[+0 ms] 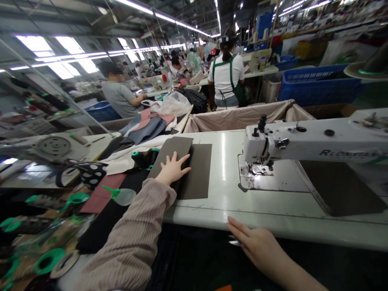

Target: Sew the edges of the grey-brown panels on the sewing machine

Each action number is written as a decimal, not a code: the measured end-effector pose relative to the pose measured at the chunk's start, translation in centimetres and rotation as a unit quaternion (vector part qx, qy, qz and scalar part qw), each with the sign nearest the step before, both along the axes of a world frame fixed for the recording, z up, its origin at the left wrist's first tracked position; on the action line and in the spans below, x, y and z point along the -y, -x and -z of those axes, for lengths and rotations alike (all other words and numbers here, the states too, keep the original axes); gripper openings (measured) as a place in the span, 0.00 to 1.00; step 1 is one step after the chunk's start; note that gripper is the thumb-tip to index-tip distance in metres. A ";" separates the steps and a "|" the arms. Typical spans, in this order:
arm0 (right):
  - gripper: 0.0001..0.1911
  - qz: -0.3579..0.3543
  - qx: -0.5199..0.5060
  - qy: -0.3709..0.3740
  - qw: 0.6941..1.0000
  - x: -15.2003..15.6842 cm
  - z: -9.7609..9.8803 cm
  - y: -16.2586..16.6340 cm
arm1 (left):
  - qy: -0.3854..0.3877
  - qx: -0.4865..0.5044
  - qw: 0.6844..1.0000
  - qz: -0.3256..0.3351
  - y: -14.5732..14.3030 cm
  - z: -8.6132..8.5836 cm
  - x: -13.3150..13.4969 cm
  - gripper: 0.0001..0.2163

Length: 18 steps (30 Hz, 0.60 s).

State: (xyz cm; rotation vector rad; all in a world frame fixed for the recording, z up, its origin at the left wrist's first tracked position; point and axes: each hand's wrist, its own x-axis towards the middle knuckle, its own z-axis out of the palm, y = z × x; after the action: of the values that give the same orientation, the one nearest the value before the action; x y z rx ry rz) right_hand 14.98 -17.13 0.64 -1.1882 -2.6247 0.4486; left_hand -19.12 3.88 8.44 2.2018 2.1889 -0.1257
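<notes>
My left hand lies with fingers spread on a dark grey-brown panel at the left of the sewing table. A second panel of the same colour lies flat, partly under the first. My right hand is at the table's front edge, its fingertips by the rim. Pointed metal blades of thread snips stick out from under its fingers; the handles are hidden in the palm. To the right stands a white sewing machine, its needle area apart from both hands.
A stack of dark panels lies under the machine arm at the right. Thread cones, a plastic bottle with a green nozzle and fabric pieces crowd the left. Behind the table are a cloth-lined bin and people at work.
</notes>
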 end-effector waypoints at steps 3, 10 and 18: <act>0.36 -0.039 0.023 -0.027 0.999 0.8 0.9 1.3 | -0.005 -0.008 0.999 -0.033 0.2 0.3 0.1 0.32; 0.29 -0.056 -0.048 0.075 0.994 1.8 0.3 -2.0 | -0.002 -0.013 0.997 -0.070 0.8 0.4 0.1 0.32; 0.19 0.098 -0.172 0.142 0.970 1.6 -0.3 -8.2 | -0.082 0.041 0.993 -0.071 3.0 -1.1 0.3 0.40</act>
State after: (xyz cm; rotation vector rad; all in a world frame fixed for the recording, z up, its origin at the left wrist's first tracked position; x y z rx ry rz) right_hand 23.15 -18.69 0.91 -1.3004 -2.1737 0.9239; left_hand -22.11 3.61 9.53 2.0762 2.3791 0.1509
